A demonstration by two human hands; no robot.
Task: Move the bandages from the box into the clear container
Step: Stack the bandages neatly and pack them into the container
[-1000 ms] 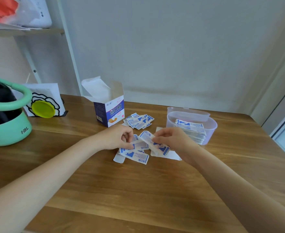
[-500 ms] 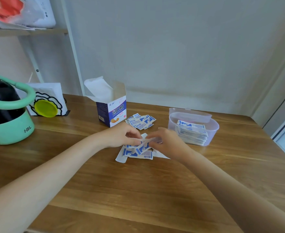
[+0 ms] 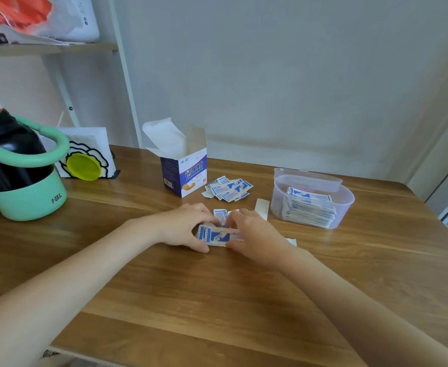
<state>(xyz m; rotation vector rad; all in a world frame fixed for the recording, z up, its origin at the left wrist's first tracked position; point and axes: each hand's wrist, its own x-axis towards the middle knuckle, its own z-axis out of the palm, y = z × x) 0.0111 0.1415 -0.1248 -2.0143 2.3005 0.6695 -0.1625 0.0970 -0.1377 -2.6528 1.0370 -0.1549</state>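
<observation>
1. Wood-grain brown worktop [image 3: 217,300] fills my head view, with both bare forearms reaching in from the near edge.
2. My left hand [image 3: 184,226] and right hand [image 3: 254,234] meet near the middle of the worktop, on either end of a small stack of blue-and-white wrapped bandages [image 3: 218,235].
3. Left grip: fingers curled over the far side and thumb under the near side, holding the left end of that stack.
4. Right grip: fingers curled over the top and thumb at the near edge, holding the right end of the same stack.
5. I see the stack lying low, at or just above the worktop; I cannot tell whether it touches.
6. One more wrapped bandage [image 3: 220,214] shows just behind the hands, and a plain white paper strip [image 3: 262,207] lies between the right hand and the container.
7. A loose pile of blue-and-white bandage wrappers [image 3: 228,189] lies farther back, just to the right of the box.
8. The small blue-and-white cardboard bandage box [image 3: 184,174] stands upright with its top flaps open, behind the left hand.
9. The clear oval plastic container [image 3: 345,205] sits to the right, well apart from the box, its hinged lid tilted back, and a thick stack of bandages [image 3: 308,210] rests inside.
10. At the left I see a black bottle in a mint-green holder with a loop handle [image 3: 24,181], and beside it a white card stand with a yellow disc [image 3: 84,166].
</observation>
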